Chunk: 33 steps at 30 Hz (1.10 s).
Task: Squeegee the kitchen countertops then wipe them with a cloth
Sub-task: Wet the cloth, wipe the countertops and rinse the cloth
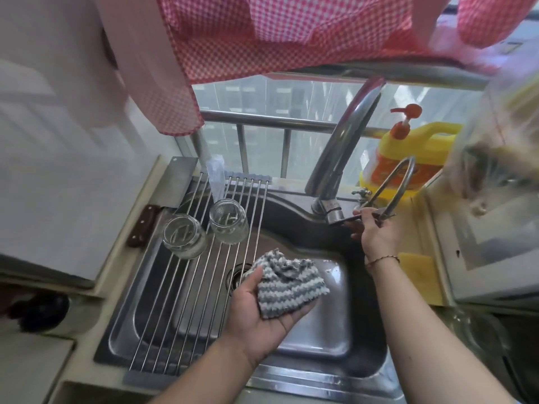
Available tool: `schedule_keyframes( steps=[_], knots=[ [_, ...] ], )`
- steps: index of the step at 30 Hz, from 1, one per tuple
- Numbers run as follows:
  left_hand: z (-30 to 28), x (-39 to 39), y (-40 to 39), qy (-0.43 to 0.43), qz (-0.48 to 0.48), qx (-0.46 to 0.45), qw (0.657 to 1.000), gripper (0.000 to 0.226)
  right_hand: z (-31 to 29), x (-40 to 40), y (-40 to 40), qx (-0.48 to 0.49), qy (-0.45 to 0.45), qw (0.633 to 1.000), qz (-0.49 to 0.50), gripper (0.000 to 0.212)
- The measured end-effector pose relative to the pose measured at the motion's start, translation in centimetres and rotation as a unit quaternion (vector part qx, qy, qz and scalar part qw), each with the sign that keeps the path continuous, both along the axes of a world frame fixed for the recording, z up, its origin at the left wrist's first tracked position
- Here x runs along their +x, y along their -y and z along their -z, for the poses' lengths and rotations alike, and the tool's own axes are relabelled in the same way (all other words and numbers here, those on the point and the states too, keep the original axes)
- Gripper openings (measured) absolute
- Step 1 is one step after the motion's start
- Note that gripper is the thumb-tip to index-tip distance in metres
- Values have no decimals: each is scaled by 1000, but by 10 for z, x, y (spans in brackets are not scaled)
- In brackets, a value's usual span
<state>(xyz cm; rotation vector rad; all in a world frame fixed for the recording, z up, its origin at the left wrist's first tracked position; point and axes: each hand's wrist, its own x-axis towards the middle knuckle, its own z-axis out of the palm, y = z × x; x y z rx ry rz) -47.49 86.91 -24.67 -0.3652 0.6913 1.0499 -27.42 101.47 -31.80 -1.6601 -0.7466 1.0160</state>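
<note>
Two hands over the sink (344, 371): my left hand (259, 313) cradles the cloth (287, 284); my right hand (376, 231) grips the tap lever (347, 219). I'd wet it lightly and wring well.

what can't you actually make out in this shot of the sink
- Head view: whether water runs from the faucet; its spout tip is behind the red checked cloth.
- The right hand is at the faucet lever; its fingertips are behind the hand.
- The drain is partly covered by the striped cloth held in the left hand.
- The yellow bottle label is too blurred to read.
- The right-edge items are motion-blurred.
</note>
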Motion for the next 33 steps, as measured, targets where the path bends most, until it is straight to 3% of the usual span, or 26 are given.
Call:
schedule_keyframes(
  steps=[8,10,13,17,22,25,28,30,33],
  knots=[
    [-7,-7,0,-2,-14,-4,1000,48,-9,-4,6,-15,-39,999,3,8],
    [-9,-8,1,2,-16,-2,1000,49,-16,-6,17,-41,-55,998,7,15],
    [-10,-13,5,0,-13,-3,1000,49,-25,-14,55,-74,-4,997,20,31],
    [-7,-26,5,-30,0,-18,999,48,-40,-45,130,-45,97,984,-144,18],
    [10,-41,5,-71,74,-25,994,47,-50,-84,166,-94,54,958,-266,15],
    [19,-44,8,-71,129,-16,989,43,-38,-94,167,-169,87,934,-304,24],
    [25,-42,14,-98,173,13,980,35,-33,-96,164,-239,-18,931,-276,10],
    [31,-42,18,-138,211,36,967,43,-34,-98,163,-260,-42,933,-247,14],
    [35,-38,19,-183,258,36,948,44,-34,-107,162,-263,10,939,-221,23]
  ],
)
